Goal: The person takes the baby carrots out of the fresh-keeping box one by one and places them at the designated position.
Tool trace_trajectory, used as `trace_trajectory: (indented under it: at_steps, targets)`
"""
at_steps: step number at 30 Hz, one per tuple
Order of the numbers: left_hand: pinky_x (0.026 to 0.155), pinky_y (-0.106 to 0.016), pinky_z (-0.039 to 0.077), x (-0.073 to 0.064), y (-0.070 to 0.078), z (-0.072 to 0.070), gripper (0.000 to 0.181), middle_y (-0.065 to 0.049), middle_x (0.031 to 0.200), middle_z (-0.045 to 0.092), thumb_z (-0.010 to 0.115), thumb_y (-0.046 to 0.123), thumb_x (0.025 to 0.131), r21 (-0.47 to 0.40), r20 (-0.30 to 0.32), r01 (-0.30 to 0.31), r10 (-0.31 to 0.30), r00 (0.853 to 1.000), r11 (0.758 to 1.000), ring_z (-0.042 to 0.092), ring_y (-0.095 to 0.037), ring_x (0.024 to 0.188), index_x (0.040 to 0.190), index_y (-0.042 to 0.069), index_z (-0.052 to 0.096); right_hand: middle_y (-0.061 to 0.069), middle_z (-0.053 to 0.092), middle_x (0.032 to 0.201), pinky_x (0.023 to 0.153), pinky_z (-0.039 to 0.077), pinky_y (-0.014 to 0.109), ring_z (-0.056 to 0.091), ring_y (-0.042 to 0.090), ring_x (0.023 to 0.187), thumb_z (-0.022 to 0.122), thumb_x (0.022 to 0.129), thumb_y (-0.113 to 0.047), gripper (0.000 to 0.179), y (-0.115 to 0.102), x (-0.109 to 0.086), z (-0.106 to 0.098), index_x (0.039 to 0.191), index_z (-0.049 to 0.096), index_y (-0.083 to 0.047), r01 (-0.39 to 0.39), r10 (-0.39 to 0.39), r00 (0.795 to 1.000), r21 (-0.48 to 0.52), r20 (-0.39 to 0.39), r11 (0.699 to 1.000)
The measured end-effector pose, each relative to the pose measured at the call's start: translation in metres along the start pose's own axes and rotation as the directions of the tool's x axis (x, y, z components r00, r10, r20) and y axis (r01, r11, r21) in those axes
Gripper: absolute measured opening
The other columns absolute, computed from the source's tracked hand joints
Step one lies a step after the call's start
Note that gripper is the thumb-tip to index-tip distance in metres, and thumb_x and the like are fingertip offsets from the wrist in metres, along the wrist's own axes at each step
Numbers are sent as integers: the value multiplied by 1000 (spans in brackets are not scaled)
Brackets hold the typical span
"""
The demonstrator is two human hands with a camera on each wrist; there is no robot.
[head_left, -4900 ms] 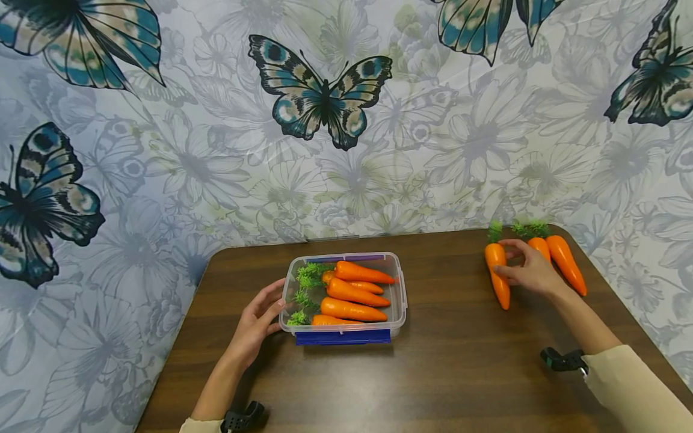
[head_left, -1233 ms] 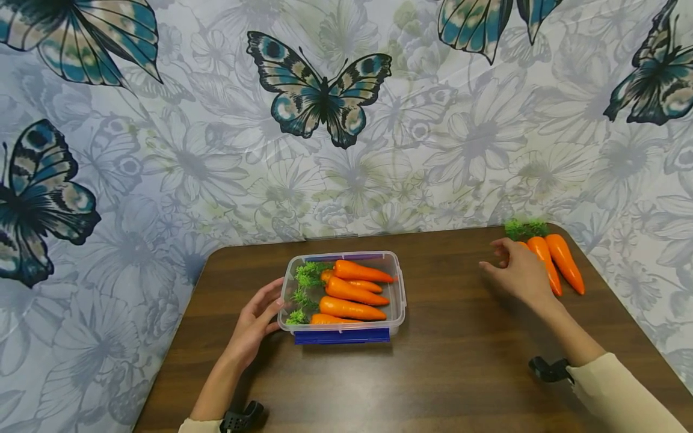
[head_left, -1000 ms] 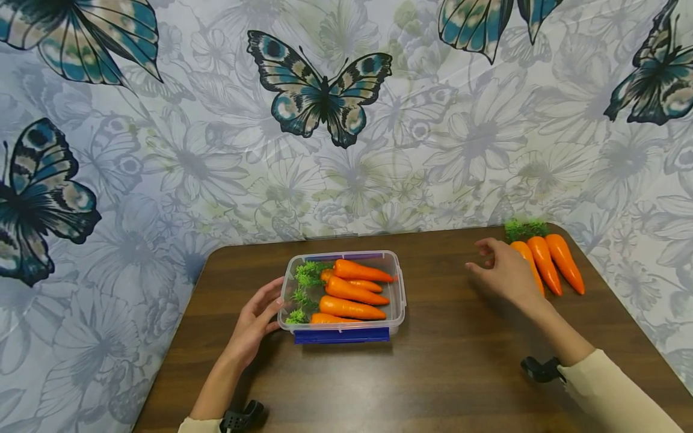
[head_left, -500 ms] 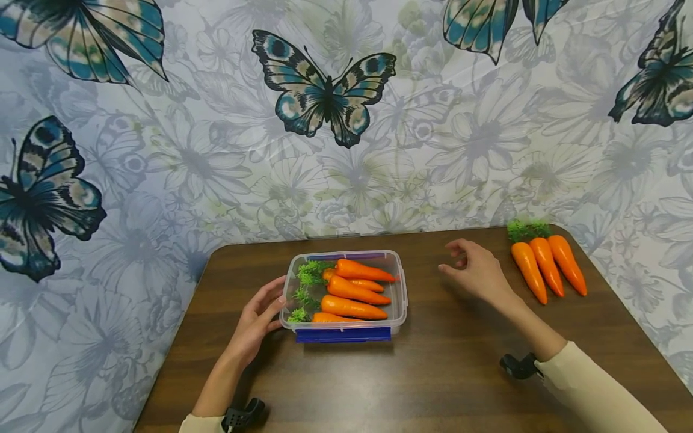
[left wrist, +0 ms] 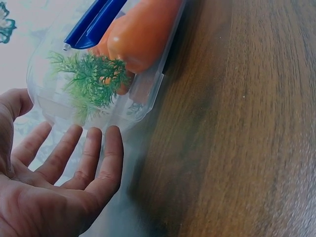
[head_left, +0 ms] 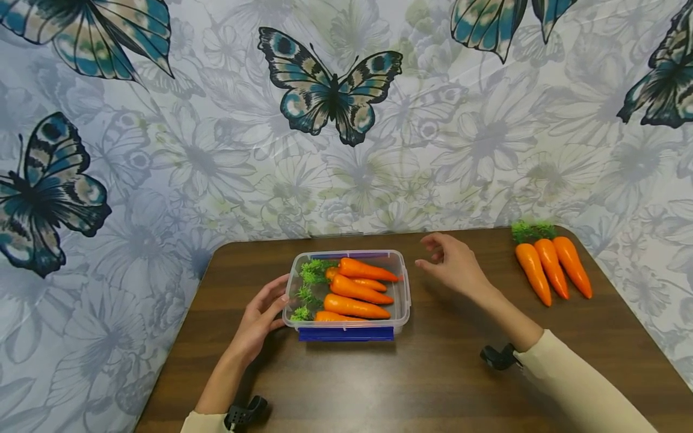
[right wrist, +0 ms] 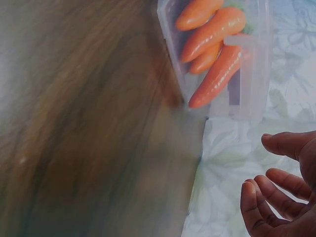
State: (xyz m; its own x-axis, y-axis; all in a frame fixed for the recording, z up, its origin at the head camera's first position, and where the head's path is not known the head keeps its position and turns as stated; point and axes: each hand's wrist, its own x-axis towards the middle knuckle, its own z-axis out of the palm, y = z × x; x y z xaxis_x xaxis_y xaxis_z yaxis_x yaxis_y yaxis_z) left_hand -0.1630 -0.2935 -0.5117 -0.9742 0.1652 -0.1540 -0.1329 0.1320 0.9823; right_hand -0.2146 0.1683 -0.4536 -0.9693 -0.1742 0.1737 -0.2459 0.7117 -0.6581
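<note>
A clear plastic food container (head_left: 402, 313) with blue side clips stands on the table, holding several orange carrots (head_left: 357, 305) with green leafy tops at its left end. My left hand (head_left: 258, 316) rests against the container's left end, thumb by the rim; in the left wrist view its fingers are spread and fairly straight, fingertips right at the clear wall. My right hand (head_left: 453, 264) is just right of the container, fingers loosely curved, with nothing between thumb and fingers (right wrist: 284, 205). Three more carrots (head_left: 551, 267) lie side by side at the back right.
The brown wooden table (head_left: 346, 385) ends at a back edge close to a cloth backdrop (head_left: 216, 150) printed with butterflies and flowers. Black bands (head_left: 246, 412) sit at both wrists.
My right hand, which held a carrot at the back right, has let it go beside the two others and moved left towards the container. My left hand stays at the container.
</note>
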Motion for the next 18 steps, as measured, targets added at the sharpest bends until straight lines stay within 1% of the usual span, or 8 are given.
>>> trace_trajectory:
  at_steps: [4,7,12,15,18]
  targets:
    - [92,-35,63,1,-1,1,54,-12,164,51,60,34,112,-21,2,0,0,1000,1000,67,-16,126,164,28,44,14,74,124,89,62,49,74,30,102,85,95,-25,44,-10,5,7,132,69,-9,34,-34,999,35,-5,999]
    - [91,-34,63,0,-1,1,54,-12,164,51,60,33,112,-22,-4,-4,4,1000,1000,67,-15,126,164,28,44,14,75,123,89,63,47,74,29,101,85,94,-23,44,-20,8,13,132,69,-8,62,-63,998,64,8,996]
    - [90,-35,63,-1,0,2,54,-13,164,51,60,33,112,-23,-2,-12,12,1000,1000,68,-14,125,164,28,44,15,75,121,90,62,45,72,27,102,84,95,-23,41,-37,14,21,130,71,-7,118,-123,991,90,55,989]
    - [90,-35,63,-1,0,2,54,-13,163,52,60,33,112,-24,-3,-12,12,1000,1000,68,-14,124,164,28,44,16,74,119,90,62,45,71,27,102,84,95,-22,40,-47,18,26,129,72,-6,164,-173,981,99,87,982]
    - [90,-35,63,0,0,2,54,-11,164,52,60,34,112,-19,-5,-10,10,1000,1000,69,-12,123,163,29,45,16,74,120,92,62,46,72,28,103,85,94,-22,41,-54,22,32,129,71,-5,188,-199,972,99,126,977]
